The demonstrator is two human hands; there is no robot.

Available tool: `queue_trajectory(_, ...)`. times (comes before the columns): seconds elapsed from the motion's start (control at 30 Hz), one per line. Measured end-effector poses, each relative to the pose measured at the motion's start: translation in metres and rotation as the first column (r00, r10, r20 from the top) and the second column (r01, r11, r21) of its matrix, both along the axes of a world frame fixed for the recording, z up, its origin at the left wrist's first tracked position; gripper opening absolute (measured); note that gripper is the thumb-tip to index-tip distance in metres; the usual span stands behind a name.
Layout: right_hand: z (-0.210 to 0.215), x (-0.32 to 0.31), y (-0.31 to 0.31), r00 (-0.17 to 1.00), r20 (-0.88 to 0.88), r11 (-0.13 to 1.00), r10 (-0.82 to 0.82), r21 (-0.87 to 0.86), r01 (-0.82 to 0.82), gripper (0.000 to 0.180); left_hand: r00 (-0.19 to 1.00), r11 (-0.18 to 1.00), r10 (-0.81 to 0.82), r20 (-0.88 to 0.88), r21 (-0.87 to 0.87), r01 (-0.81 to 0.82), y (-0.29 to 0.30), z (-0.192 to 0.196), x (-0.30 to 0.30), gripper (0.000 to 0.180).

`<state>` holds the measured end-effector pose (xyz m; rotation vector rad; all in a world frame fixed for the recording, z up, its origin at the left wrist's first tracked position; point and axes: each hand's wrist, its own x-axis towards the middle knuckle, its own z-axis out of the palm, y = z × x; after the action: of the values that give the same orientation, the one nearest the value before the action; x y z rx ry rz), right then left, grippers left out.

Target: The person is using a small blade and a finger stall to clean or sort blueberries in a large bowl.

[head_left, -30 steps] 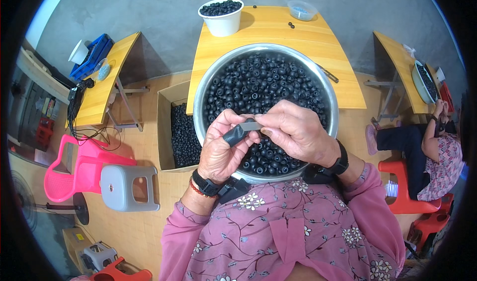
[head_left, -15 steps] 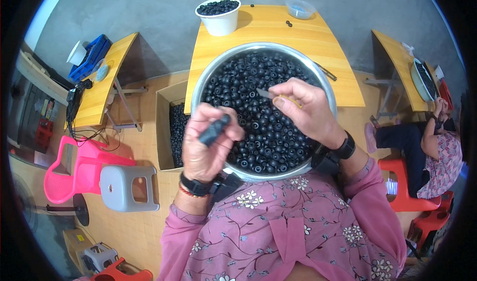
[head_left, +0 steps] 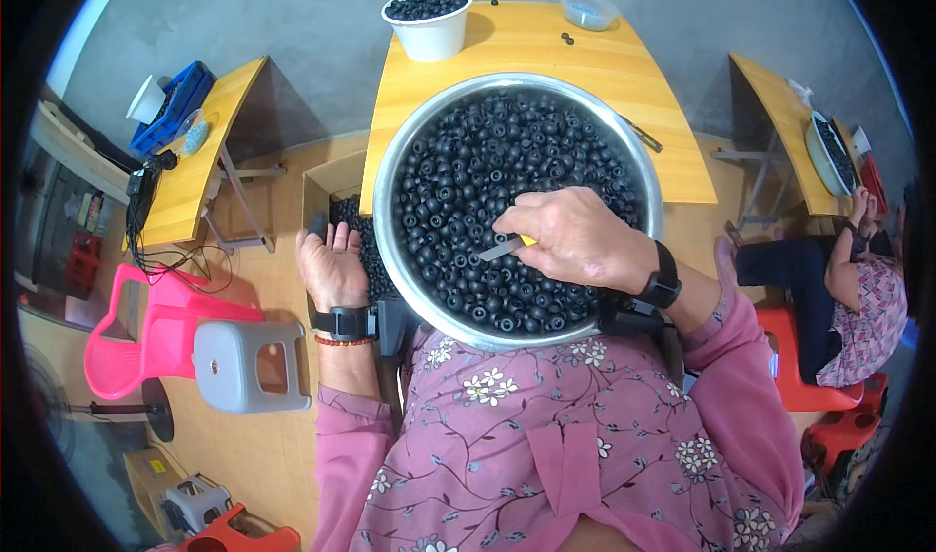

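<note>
A wide metal basin (head_left: 383,172) full of small round black hollow parts (head_left: 458,177) is in front of me, overlapping the table's near edge. Over it, my right hand (head_left: 575,240) grips a small utility knife (head_left: 503,250); its grey blade points left and a bit of yellow handle shows. My left hand (head_left: 334,267) is left of the basin, palm up above a cardboard box (head_left: 317,193) of more black parts. Its fingers are loosely spread, with a dark cover or piece at one fingertip; I cannot tell which.
On the wooden table (head_left: 546,55) stand a white tub (head_left: 432,37) heaped with black parts and a clear bowl (head_left: 589,11). A pink chair (head_left: 166,323) and a grey stool (head_left: 249,365) are at left. At right another person (head_left: 853,308) sits by a second table (head_left: 780,133).
My left hand has swung from above the basin out to the left over the box and opened. My right hand, with the knife, has shifted slightly left and down.
</note>
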<state>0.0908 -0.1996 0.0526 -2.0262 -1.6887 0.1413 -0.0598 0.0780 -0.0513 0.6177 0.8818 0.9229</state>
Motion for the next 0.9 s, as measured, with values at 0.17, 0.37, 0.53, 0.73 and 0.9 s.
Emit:
queue_trajectory(0.17,0.000,0.003,0.000,0.997,-0.075,0.997,-0.001,0.073,0.007,0.023,0.999,0.924,-0.051,0.009,0.380,0.043,-0.040,0.041,0.002,0.033)
queue_trajectory(0.37,0.008,-0.003,-0.006,0.976,-0.216,0.952,-0.036,0.291,0.099,0.026,0.786,0.550,-0.604,-0.131,0.645,0.530,-0.102,0.089,-0.002,0.017)
queue_trajectory(0.53,0.021,-0.016,-0.011,0.946,-0.320,0.953,-0.044,0.272,0.137,0.025,0.642,0.434,-0.751,-0.154,0.618,0.656,-0.123,0.088,0.001,0.020)
queue_trajectory(0.73,0.016,-0.019,-0.008,0.932,-0.358,0.940,0.049,0.332,0.078,0.020,0.537,0.536,-0.832,0.143,0.457,0.709,-0.125,0.076,0.007,0.018)
queue_trajectory(0.9,0.014,-0.017,-0.010,0.880,-0.472,0.947,0.045,0.302,0.114,0.008,0.512,0.548,-0.836,0.197,0.350,0.760,-0.124,0.074,0.007,0.017)
